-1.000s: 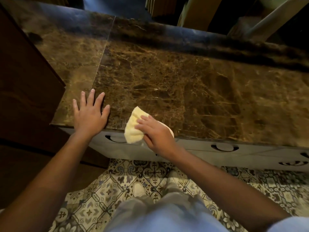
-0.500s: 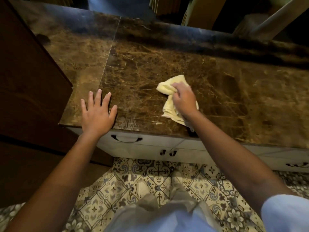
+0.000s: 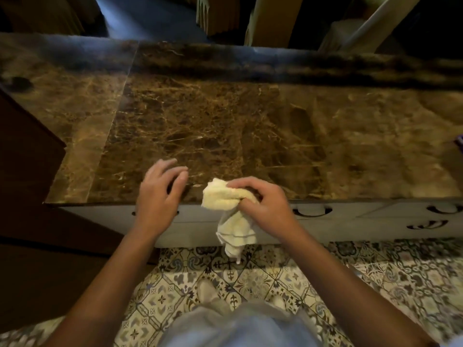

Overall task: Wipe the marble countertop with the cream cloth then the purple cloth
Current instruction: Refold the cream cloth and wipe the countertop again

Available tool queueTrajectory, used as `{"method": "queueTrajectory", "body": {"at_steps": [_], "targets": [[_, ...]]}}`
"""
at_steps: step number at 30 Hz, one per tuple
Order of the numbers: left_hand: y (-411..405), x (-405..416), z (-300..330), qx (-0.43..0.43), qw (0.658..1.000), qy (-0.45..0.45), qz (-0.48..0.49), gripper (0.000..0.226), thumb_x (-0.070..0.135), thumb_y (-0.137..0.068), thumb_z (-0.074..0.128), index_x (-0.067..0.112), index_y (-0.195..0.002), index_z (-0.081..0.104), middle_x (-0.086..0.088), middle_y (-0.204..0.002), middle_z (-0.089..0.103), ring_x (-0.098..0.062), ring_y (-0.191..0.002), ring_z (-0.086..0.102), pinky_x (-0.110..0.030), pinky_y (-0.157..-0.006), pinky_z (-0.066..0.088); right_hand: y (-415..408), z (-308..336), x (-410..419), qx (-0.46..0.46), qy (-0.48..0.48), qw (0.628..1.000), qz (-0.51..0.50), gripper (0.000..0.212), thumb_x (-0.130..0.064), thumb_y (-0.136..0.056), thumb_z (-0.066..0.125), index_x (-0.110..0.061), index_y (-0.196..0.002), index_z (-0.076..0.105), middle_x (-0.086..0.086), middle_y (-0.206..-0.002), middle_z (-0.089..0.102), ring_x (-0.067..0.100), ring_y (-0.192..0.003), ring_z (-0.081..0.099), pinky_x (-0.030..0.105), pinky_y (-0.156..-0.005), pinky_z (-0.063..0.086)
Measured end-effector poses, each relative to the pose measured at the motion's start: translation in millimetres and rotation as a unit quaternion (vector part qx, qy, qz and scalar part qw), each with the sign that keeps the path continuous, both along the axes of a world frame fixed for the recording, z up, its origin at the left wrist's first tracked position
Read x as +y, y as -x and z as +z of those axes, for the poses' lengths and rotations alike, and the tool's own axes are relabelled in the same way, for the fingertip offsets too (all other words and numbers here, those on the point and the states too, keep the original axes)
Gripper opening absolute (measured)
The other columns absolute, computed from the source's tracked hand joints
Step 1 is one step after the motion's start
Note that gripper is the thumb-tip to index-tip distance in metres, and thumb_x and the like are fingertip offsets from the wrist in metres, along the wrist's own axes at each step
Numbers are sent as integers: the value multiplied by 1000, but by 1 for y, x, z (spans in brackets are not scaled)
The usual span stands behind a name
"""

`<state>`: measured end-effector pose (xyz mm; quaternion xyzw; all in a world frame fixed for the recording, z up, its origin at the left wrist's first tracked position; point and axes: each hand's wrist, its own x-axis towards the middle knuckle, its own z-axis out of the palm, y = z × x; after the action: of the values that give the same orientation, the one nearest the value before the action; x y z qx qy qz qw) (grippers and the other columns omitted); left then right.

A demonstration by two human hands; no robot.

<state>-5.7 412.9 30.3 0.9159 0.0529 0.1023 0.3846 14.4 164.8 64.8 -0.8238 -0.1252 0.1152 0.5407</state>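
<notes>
The brown marble countertop spans the view. My right hand grips the bunched cream cloth at the counter's front edge, and part of the cloth hangs down in front of the white drawers. My left hand is just left of the cloth at the front edge, blurred, with fingers loosely bent over the marble and holding nothing. A sliver of the purple cloth shows at the far right edge of the counter.
White drawer fronts with dark handles run under the counter. A dark wooden cabinet stands at the left. Patterned floor tiles lie below. Chair legs and furniture stand beyond the counter's back edge.
My right hand pulled the cream cloth from the middle of the marble back to the front edge, where it now hangs over. My left hand shifted right, toward the cloth, and lifted its flat palm.
</notes>
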Motion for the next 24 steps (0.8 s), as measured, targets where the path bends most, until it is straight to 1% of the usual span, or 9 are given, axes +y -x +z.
{"method": "queueTrajectory", "body": {"at_steps": [2,3,7,9,12,15,17,21,24], "targets": [[12,-60,23,34,992,100,-69,54,65,-95,39,29,-118,72,14,-116,72,2,-110,64,-33,-92,54,2,16,-38,-3,-74,995,-60,41,3,-85,67,-24,-116,74,-6,-114,75,10,-104,70,30,-85,59],[16,-82,31,65,982,142,-104,58,72,-91,41,30,-115,74,17,-108,74,2,-102,68,-31,-86,56,3,21,-48,-2,-111,990,-84,41,3,-87,69,-23,-118,73,-4,-115,75,14,-107,71,34,-89,60],[15,-193,37,90,959,189,-191,43,65,-83,65,32,-110,73,15,-98,76,-1,-94,70,-33,-86,59,16,36,-115,11,-241,948,-209,38,0,-89,73,-18,-122,70,6,-117,75,27,-107,73,43,-87,61],[9,-239,39,94,955,197,-203,48,56,-82,75,27,-119,67,13,-101,74,-3,-93,70,-30,-86,59,24,41,-154,25,-308,914,-265,37,2,-89,72,-18,-120,70,8,-117,75,27,-107,73,43,-88,61],[2,-291,47,139,933,223,-245,59,60,-77,78,30,-126,64,11,-97,72,-10,-87,70,-27,-77,58,35,47,-209,54,-386,867,-311,36,4,-88,70,-20,-115,70,1,-108,79,21,-101,75,42,-85,63],[0,-336,52,172,913,198,-312,45,64,-76,75,29,-106,71,3,-101,74,-19,-91,72,-45,-80,60,48,46,-257,49,-407,845,-344,40,7,-86,71,-18,-117,70,-1,-109,78,23,-104,74,45,-86,63],[1,-363,55,175,907,194,-330,43,57,-76,76,24,-103,69,-4,-104,72,-23,-93,71,-50,-83,59,58,44,-284,28,-393,843,-367,49,7,-83,74,-17,-126,67,1,-118,74,25,-112,72,48,-90,61],[4,-408,65,129,905,213,-345,29,27,-79,77,11,-99,64,-11,-91,69,-12,-73,61,-32,-65,48,74,35,-337,38,-341,858,-381,78,-6,-74,86,-29,-142,55,-2,-134,67,23,-120,68,49,-97,58],[3,-433,75,113,894,251,-353,24,15,-76,74,11,-96,62,0,-85,65,-6,-71,58,-22,-63,46,86,29,-372,99,-324,871,-354,68,-20,-72,90,-29,-133,62,1,-124,75,24,-115,72,54,-102,55]]}}
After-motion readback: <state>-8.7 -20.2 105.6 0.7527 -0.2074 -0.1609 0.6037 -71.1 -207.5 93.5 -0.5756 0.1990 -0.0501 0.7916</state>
